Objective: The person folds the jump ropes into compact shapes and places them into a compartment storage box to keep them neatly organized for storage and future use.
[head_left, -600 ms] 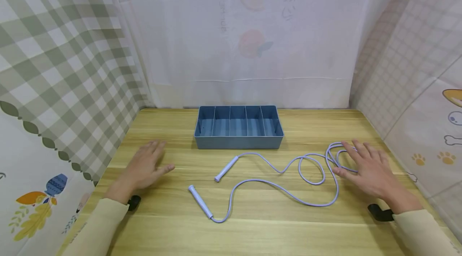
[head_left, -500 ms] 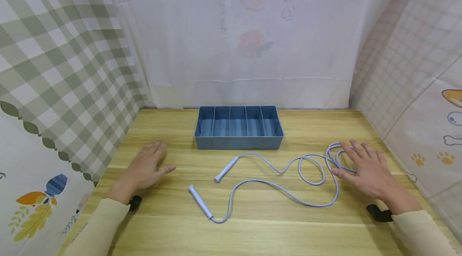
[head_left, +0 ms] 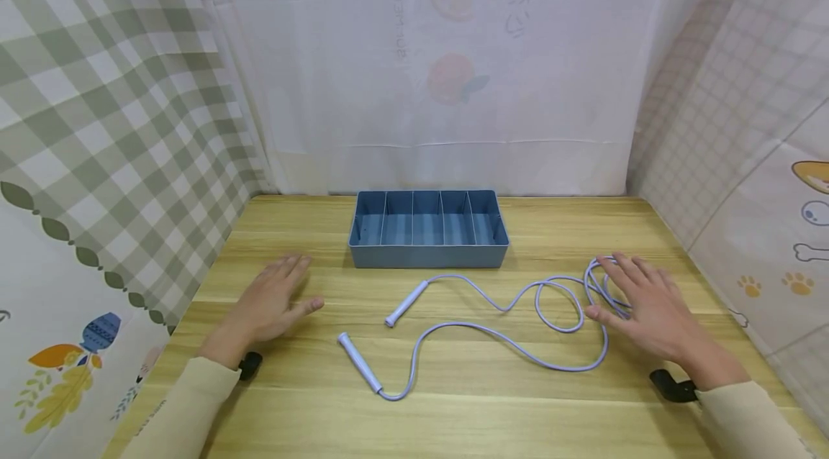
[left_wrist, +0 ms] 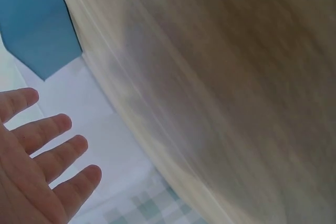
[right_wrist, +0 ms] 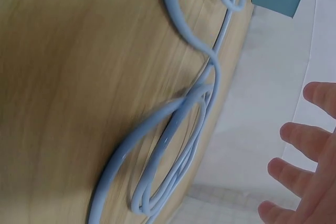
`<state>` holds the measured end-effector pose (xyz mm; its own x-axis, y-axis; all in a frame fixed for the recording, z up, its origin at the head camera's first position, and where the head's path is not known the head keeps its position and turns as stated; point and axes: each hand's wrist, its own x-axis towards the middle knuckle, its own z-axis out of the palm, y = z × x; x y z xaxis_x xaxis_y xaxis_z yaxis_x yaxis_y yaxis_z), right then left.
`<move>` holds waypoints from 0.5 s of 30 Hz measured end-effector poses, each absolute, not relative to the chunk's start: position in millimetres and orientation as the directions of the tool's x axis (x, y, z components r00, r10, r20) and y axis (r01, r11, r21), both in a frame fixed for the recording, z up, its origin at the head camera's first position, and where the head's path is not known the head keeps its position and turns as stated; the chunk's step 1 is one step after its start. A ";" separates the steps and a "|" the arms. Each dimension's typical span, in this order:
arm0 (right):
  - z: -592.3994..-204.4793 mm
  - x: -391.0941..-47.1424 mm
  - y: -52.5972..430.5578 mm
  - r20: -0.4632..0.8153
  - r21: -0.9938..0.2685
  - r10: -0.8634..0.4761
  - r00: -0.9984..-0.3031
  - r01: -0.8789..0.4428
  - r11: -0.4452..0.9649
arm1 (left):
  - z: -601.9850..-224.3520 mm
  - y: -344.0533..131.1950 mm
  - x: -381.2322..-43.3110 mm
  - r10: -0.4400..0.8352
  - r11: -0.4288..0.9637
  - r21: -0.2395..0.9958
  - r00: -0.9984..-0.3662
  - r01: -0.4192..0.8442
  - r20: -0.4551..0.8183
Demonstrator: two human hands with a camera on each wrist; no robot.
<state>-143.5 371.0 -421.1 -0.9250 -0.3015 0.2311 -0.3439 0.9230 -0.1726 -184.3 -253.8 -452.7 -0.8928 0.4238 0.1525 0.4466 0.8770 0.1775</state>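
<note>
A pale lavender jump rope lies loosely on the table, its cord (head_left: 508,339) curving across the middle and right. Its two handles, an upper handle (head_left: 406,303) and a lower handle (head_left: 360,362), are at the left end of the cord. My right hand (head_left: 650,311), fingers spread, is over the bunched coils at the right and hides part of them; in the right wrist view the coils (right_wrist: 173,140) show beside the fingers. My left hand (head_left: 268,304) is left of the handles with fingers straight and thumb out, holding nothing.
A blue-grey tray (head_left: 427,255) with several upright compartments stands at the back centre of the wooden table (head_left: 492,426). A white cloth (head_left: 324,85) hangs behind it, a checked cloth (head_left: 116,85) at the left and a patterned cloth (head_left: 758,178) at the right.
Both hands have shifted slightly inward, the left hand to the right and the right hand to the left. The jump rope and tray have stayed in place.
</note>
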 end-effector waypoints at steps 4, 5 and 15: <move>-421.5 -142.7 366.4 0.242 -0.172 -0.314 -0.918 -0.359 0.917 | -451.1 -249.0 -182.6 0.433 0.870 0.186 -0.888 0.456 0.153; -421.7 -142.6 365.4 0.245 -0.171 -0.316 -0.917 -0.362 0.917 | -450.3 -247.8 -181.9 0.435 0.869 0.189 -0.887 0.458 0.154; -420.8 -139.5 358.4 0.266 -0.152 -0.343 -0.901 -0.391 0.908 | -448.6 -234.1 -180.7 0.473 0.848 0.190 -0.868 0.495 0.153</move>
<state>-139.5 358.4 -420.8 -0.9009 -0.3432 0.2657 -0.3907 0.9079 -0.1520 -180.7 -234.1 -448.6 -0.8678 0.4729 0.1526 0.4953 0.8478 0.1895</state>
